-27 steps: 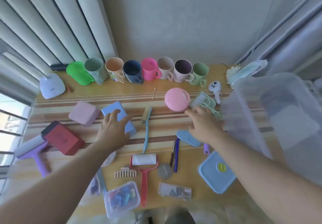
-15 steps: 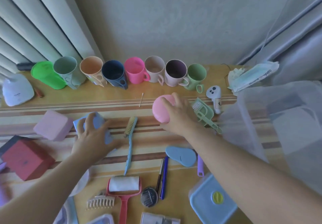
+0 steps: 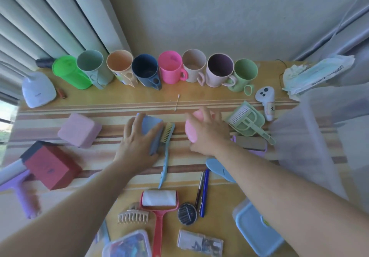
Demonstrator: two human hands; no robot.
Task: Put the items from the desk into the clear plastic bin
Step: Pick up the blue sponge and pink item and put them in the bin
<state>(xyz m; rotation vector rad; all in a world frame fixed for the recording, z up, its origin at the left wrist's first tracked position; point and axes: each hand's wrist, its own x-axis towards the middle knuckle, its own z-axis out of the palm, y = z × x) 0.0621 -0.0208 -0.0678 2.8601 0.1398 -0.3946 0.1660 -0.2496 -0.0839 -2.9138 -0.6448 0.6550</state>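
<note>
**A desk by the window**

The desk [image 3: 139, 101] is made of yellow-brown wood. Stripes of brown, cream and dark red run across it from side to side. Behind the desk stands a plain wall [image 3: 209, 17] painted a pale grey-white. The desk's far edge sits right against it.

On the left hang long pale curtains [image 3: 50, 17] with deep folds. They reach down to the back of the desk. At the far left edge there is a window [image 3: 6, 117] with dark bars. Bright daylight comes in there, and a bit of green shows outside.

On the right hangs another curtain [image 3: 339, 27], grey and a little shiny.
</note>
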